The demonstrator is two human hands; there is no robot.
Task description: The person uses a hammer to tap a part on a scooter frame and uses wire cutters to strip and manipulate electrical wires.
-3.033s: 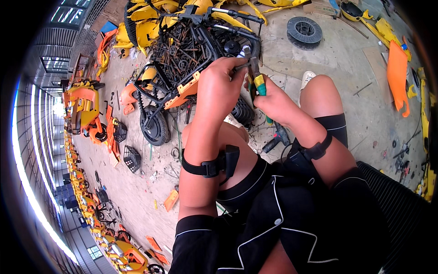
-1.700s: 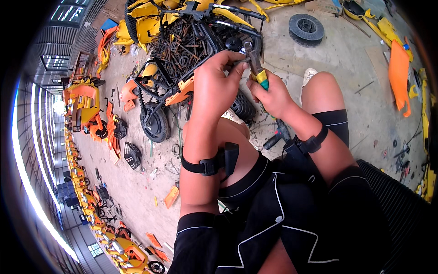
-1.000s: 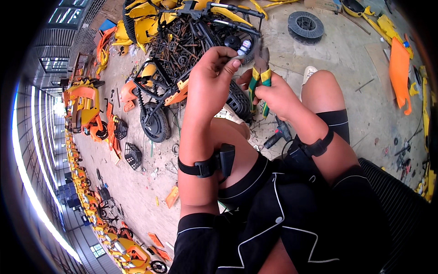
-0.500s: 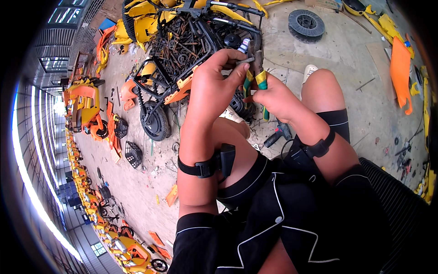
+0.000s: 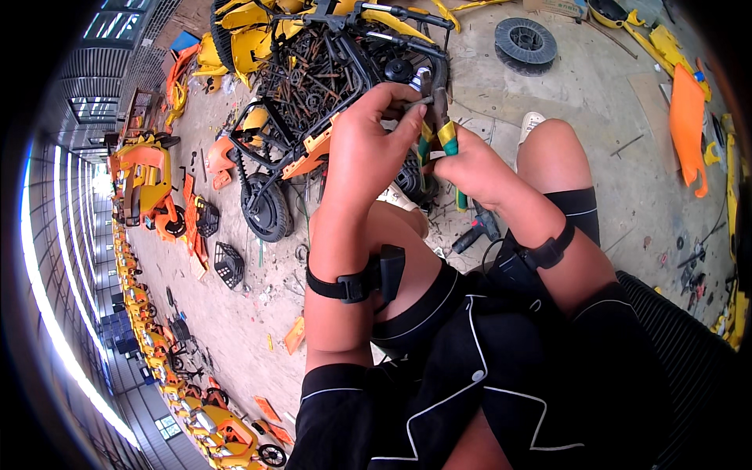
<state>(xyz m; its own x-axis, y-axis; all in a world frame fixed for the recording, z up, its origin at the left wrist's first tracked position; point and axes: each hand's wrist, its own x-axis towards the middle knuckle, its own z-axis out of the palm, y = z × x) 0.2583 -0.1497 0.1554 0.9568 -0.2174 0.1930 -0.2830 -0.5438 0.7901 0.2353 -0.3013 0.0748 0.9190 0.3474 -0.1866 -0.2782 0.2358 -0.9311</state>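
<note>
My left hand pinches a small grey metal piece, like a bolt, between thumb and fingers. My right hand is closed on pliers with green and yellow handles, their dark jaws pointing up beside the metal piece. Just beyond both hands lies a dark scooter frame with a pile of rusty bolts and small metal parts inside it. A cordless drill lies on the floor below my right hand.
An orange panel and yellow body parts lie at the right. A dark spool is at the top. Yellow and orange scooters line the left, near a loose black wheel on the frame and scattered debris.
Both hands have shifted slightly over the last second. The pliers' jaws have moved left against the small piece in my left hand, after standing a little apart from it one second ago.
</note>
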